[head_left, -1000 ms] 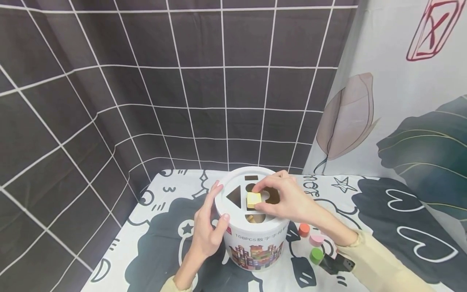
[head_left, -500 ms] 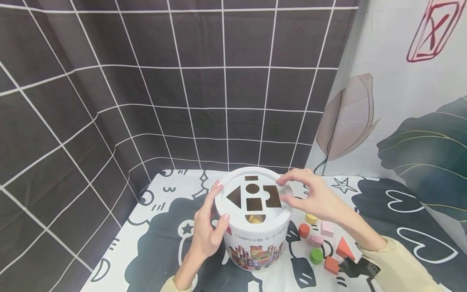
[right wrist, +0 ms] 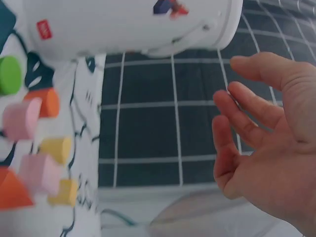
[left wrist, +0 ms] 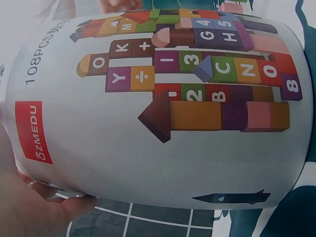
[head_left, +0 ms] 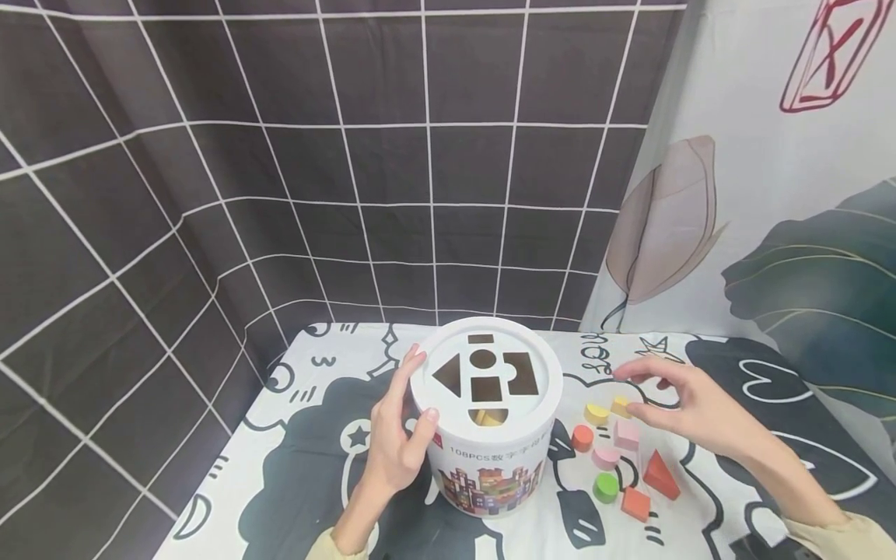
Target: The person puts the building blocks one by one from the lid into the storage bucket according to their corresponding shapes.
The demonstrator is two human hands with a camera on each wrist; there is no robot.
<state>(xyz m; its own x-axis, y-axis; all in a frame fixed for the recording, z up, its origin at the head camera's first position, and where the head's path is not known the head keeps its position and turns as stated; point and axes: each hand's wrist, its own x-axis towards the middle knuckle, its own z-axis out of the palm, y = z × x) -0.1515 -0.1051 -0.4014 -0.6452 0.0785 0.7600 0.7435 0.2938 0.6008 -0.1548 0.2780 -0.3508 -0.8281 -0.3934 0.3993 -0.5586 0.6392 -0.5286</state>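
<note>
A white bucket [head_left: 490, 474] with a printed block city stands upright, its white lid [head_left: 448, 416] cut with several shaped holes. My left hand [head_left: 397, 435] rests against the bucket's left side, fingers and thumb spread at the lid's rim. To the right, my right hand [head_left: 689, 408] hovers with fingers apart and nothing between them. Its thumb is right beside a small yellow block [head_left: 620, 407]. Around it lie another yellow block [head_left: 596, 414], a pink cube [head_left: 626, 434], a pink cylinder [head_left: 605, 456], an orange-red cylinder [head_left: 582, 438] and a green cylinder [head_left: 606, 488].
An orange cube [head_left: 635, 504] and a red triangular block [head_left: 661, 476] lie nearer the front right. The patterned cloth [head_left: 315, 459] covers the table. A dark gridded curtain [head_left: 392, 171] hangs behind, with a leaf-print curtain [head_left: 679, 233] at the right.
My right hand held a yellow block over the lid's square hole; the block is gone from there. The hand has moved right, off the lid, over the loose blocks. My left hand stays put.
</note>
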